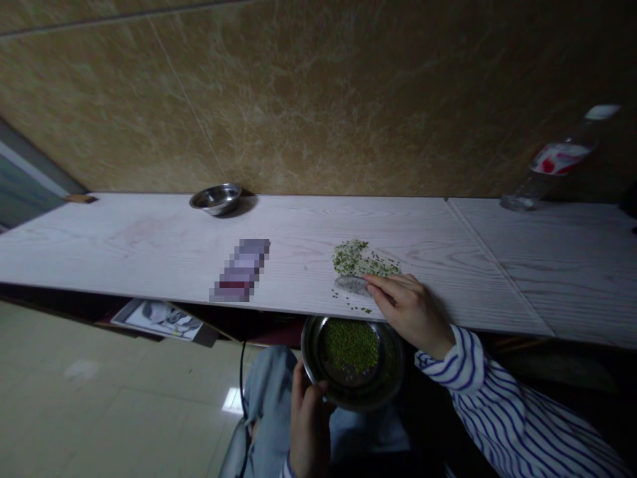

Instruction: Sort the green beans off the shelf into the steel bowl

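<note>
My left hand (309,405) grips the near-left rim of a steel bowl (391,378), thumb over the edge. Small green beans (351,345), like mung beans, lie in the bowl, which is below the table's front edge and above my lap. In my right hand (411,305) is a flat, oval grey thing (351,285), pinched at its right end and resting on the tabletop; its exact kind is unclear. Just behind it spreads a thin patch of green beans (351,257), with a few strays in front, near the edge.
A small steel bowl (217,198) stands by the wall, back left. A blurred-out flat item (241,269) lies left of the beans on the white wood-grain table (293,232). At the right stands a clear bottle (560,156) with a white cap. Under the table are shelves holding papers (164,317).
</note>
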`<state>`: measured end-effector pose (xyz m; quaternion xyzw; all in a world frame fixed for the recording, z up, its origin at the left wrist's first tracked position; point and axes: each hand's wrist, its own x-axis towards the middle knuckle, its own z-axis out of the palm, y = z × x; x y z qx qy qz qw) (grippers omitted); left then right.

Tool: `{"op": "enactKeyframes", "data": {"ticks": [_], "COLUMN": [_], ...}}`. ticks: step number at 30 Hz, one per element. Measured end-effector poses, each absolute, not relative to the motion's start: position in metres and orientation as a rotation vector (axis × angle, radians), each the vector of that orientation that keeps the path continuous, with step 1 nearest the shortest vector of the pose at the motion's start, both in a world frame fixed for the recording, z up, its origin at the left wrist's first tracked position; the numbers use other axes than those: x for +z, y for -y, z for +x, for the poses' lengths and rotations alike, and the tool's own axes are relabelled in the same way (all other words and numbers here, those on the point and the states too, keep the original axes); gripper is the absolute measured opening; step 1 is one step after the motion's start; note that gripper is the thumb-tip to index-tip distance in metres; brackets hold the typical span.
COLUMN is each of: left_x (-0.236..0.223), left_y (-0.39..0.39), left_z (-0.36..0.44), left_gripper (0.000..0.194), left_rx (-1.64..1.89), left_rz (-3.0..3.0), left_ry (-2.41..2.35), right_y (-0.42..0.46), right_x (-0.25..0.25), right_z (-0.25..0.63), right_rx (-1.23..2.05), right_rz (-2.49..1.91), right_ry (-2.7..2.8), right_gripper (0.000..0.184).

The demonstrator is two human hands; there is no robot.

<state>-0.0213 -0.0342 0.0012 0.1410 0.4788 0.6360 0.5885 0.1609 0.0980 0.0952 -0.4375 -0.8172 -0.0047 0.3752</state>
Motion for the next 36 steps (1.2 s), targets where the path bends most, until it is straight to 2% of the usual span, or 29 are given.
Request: {"op": "enactKeyframes", "data": {"ticks": [9,17,36], "left_x": [0.004,0.005,0.007], "left_y": [0.035,0.034,0.032], "left_z": [-0.027,-0.029,-0.027], "left_gripper": [0.056,0.05,0.058], "left_rx": [1.455,1.477,1.493], "left_rz": [0.284,0.264,0.281], "left_ry": [-1.093,-1.083,-1.064], "right_y": [-0.105,-0.098,-0.091], "right_x": [0.096,0.098,0.096], "right_z": [0.151,0.158,0.162], "right_rx": [0.011,0.063,0.077], "right_rz": [-1.085,-1.047,-1.047], "right_ry": [2.149,2.198,2.201], "right_gripper": [0.024,0.025,0.023]}}
